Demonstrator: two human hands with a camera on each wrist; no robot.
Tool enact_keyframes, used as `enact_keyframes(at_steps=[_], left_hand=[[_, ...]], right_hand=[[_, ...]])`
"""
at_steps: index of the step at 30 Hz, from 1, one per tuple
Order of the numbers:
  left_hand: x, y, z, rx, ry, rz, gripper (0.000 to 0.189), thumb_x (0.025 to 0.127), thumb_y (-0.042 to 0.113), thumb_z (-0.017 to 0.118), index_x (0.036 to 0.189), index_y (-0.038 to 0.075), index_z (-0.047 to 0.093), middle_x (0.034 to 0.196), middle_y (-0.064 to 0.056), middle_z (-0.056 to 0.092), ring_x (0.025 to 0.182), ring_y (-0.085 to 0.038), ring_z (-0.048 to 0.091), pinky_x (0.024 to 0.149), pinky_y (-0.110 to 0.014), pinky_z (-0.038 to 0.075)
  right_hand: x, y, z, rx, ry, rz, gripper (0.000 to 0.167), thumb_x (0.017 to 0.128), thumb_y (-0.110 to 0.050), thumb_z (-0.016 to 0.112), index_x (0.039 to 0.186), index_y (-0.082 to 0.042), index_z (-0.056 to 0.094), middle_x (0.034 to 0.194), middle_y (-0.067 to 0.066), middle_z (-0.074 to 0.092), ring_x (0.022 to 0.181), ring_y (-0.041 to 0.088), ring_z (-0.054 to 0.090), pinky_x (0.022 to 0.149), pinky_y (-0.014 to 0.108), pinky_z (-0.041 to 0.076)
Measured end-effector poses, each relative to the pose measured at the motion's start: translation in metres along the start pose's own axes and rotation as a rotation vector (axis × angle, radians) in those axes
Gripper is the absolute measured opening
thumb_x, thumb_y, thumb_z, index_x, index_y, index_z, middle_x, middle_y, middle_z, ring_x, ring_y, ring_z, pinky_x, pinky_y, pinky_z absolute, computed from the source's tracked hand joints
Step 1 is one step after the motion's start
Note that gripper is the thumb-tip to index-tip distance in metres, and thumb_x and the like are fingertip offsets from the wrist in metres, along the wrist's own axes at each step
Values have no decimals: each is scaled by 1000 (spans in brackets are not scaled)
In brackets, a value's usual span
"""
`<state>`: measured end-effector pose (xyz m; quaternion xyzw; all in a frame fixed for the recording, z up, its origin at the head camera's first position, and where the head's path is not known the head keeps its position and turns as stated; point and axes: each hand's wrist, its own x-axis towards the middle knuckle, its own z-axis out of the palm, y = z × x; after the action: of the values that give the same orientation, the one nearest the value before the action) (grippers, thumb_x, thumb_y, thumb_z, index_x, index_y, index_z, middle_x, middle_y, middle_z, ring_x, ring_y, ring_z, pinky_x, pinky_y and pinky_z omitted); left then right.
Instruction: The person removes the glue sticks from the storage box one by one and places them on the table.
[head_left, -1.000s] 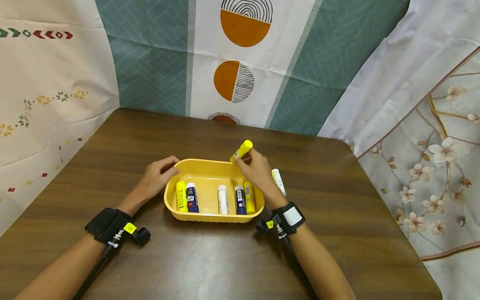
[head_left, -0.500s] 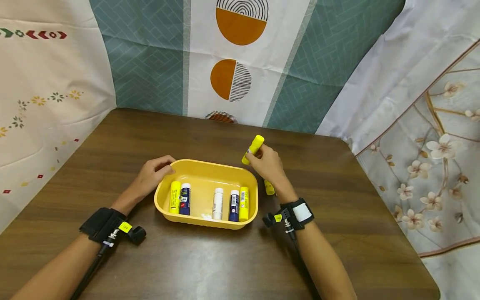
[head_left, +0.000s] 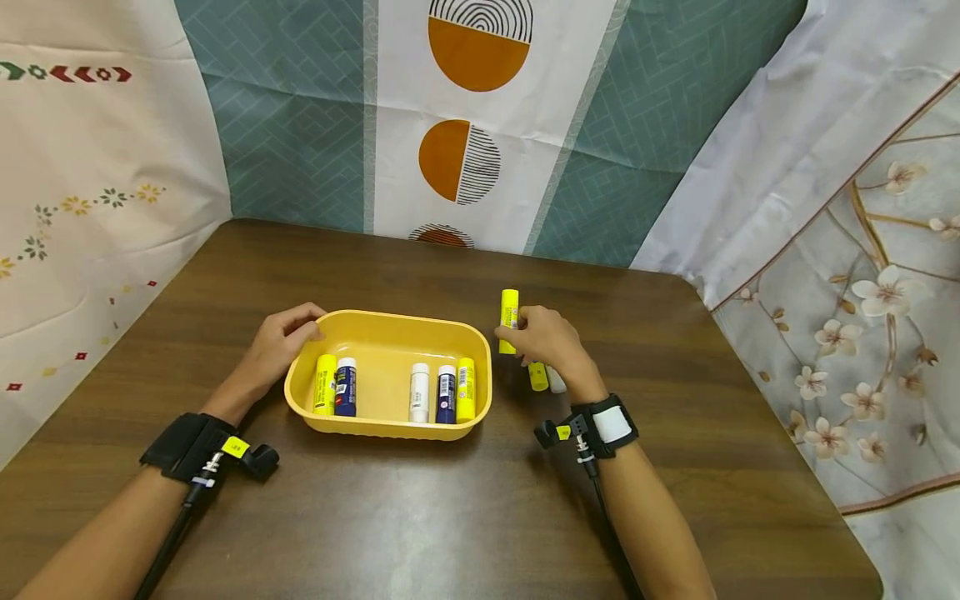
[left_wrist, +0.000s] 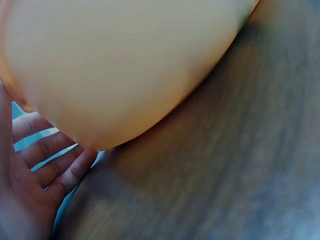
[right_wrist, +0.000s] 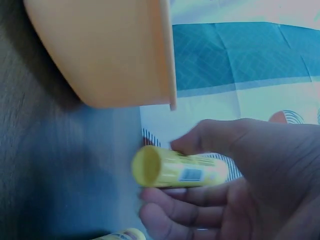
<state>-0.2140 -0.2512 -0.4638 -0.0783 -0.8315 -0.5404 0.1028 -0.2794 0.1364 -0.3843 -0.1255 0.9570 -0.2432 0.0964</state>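
My left hand holds the left end of a yellow plastic tub, its thumb at the rim and its fingers along the outer wall, as the left wrist view shows. Between thumb and fingers, my right hand pinches a yellow glue stick upright, just right of the tub. Inside the tub's left end lie a yellow glue stick and a blue one with a white cap. Toward its right end are a white glue stick, a blue one and a yellow one.
Below my right hand, a yellow glue stick and a white one lie on the brown wooden table, partly hidden by the hand. Patterned cloths hang behind the table and at both sides.
The tub has slid left together with my left hand. My right hand has carried its glue stick from the tub's far right corner out to the right, turning it from tilted to upright.
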Motion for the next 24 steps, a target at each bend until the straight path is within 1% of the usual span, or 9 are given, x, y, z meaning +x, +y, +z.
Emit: enact_keyframes(at_steps=[5,9,14,17,21,24], left_hand=[[-1,1,0,-8,3,-3,25,102,11,48,115,-1,66,109,-17,62,90,-21,57,77,-17,49],[-1,1,1,9,4,-9,25,102,12,48,115,0,66,108,-17,63,90,-23,57,77,-17,49],[0,1,3,13,-2,-7,24,102,12,49,114,0,66,106,-17,62,89,-23,57,76,-18,49],[0,1,4,7,-5,-11,24,102,13,49,114,0,65,107,-17,62,89,-23,57,76,-17,49],[-2,1,2,13,5,-13,25,103,13,48,114,0,65,108,-17,62,90,-24,57,77,-17,49],[-2,1,2,16,5,-9,25,102,13,48,115,0,65,108,-18,62,90,-24,57,77,-17,49]], right_hand=[[-1,-1,2,-113,-96,36,42,95,-47,66,81,-7,66,65,6,66,58,23,67,51,28,45],[-1,-2,7,-169,-156,62,43,94,-46,67,76,-7,68,60,4,64,53,20,65,48,26,44],[2,3,15,-203,-162,102,39,92,-44,71,79,-8,68,60,4,66,48,17,64,44,24,45],[2,4,16,-219,-159,130,40,91,-45,72,79,-7,66,59,5,66,46,17,64,43,24,45],[2,2,16,-242,-164,129,45,91,-47,71,72,-7,68,55,4,64,44,17,62,42,24,43],[1,2,16,-255,-183,135,50,92,-50,70,67,-7,68,51,2,60,43,16,60,42,24,40]])
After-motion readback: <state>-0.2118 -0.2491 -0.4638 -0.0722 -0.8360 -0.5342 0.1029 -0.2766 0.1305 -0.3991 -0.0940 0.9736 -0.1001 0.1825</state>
